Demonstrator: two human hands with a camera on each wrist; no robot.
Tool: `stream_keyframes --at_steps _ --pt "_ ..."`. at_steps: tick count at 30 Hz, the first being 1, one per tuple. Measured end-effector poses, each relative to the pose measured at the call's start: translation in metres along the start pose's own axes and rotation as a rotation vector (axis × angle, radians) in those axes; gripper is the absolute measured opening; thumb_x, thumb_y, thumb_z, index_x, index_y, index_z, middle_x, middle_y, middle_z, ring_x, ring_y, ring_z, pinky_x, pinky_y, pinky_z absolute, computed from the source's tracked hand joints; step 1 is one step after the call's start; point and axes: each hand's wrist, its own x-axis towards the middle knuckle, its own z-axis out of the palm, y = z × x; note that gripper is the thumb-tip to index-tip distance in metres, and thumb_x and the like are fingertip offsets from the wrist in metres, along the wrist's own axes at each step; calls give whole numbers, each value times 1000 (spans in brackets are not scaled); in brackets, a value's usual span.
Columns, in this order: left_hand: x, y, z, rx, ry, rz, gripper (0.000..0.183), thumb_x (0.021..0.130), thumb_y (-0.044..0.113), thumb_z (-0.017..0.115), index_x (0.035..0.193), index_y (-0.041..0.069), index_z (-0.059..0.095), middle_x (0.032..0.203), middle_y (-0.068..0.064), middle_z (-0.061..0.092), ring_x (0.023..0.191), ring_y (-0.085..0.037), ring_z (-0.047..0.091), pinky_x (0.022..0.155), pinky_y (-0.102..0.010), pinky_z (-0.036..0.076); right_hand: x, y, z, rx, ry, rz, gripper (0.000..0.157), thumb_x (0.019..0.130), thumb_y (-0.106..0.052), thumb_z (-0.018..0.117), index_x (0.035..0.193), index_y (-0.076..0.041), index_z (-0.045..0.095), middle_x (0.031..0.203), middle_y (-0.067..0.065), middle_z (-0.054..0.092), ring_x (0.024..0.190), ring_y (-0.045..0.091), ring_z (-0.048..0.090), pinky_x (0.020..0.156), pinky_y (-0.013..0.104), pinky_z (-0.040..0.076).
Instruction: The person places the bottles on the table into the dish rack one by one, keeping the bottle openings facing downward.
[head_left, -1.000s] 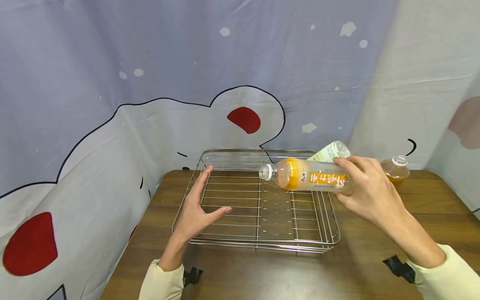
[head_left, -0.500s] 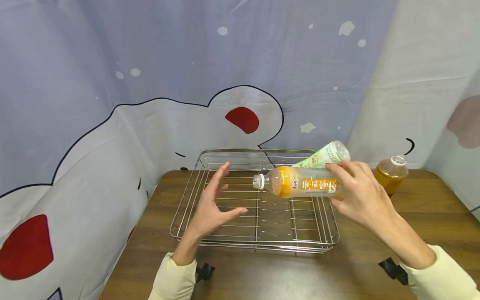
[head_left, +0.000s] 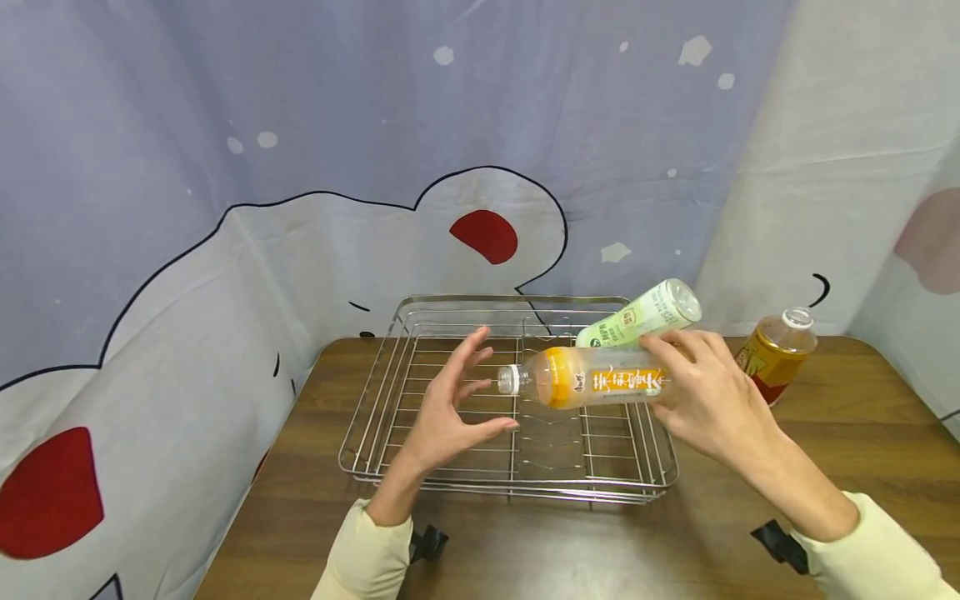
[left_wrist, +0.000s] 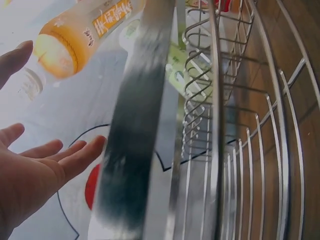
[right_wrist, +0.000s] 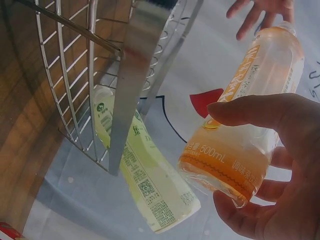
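Note:
My right hand (head_left: 712, 396) grips a clear plastic bottle (head_left: 600, 379) with an orange label near its base. The bottle lies level above a wire dish rack (head_left: 420, 475), its capless neck pointing left. Close to that neck, my left hand (head_left: 446, 408) has its thumb and fingers spread and holds nothing; a gap shows between them in the left wrist view. A green-labelled bottle (head_left: 637, 317) leans in the rack's far right part, base up, partly behind the held bottle. In the right wrist view, the held bottle's base (right_wrist: 220, 170) shows between thumb and fingers.
Right of the rack, a bottle with a yellow and red label (head_left: 776, 354) stands on the wooden table (head_left: 847, 433). A patterned curtain (head_left: 337, 150) hangs behind and along the left. The rack's metal rim (left_wrist: 217, 125) runs close beside the left hand.
My right hand has brought the orange-labelled bottle left and slightly lower. My left hand has moved right, towards the bottle's neck. More of the green-labelled bottle now shows.

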Motion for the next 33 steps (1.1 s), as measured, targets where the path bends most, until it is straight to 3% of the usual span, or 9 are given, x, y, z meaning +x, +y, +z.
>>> stream_keyframes --at_steps 14,20,27,33 --pt "-4 -4 15 -109 -7 -18 91 66 -14 83 145 -5 40 150 -19 41 126 -49 47 90 -42 54 -1 -6 8 -27 -33 -23 77 48 -1 86 120 -5 62 112 19 60 102 40 51 77 52 51" --pt "-6 -5 20 -127 -1 2 87 66 -18 82 143 -8 42 148 -21 43 125 -47 49 90 -40 53 0 -8 10 -32 -44 -31 79 46 -1 87 120 -4 62 113 19 60 102 41 51 79 52 50" --pt "-7 -8 24 -164 -3 31 82 65 -22 79 138 -14 44 147 -24 43 122 -50 50 103 -47 43 -1 -11 13 -24 -38 -50 79 46 -2 89 120 -4 62 113 19 60 103 40 51 82 52 50" --pt "-7 -8 26 -158 -1 55 70 65 -22 78 130 -16 51 140 -29 49 125 -44 50 109 -47 37 -1 -11 15 -27 -30 -69 78 46 -3 88 120 -3 62 113 19 60 102 41 52 83 51 49"
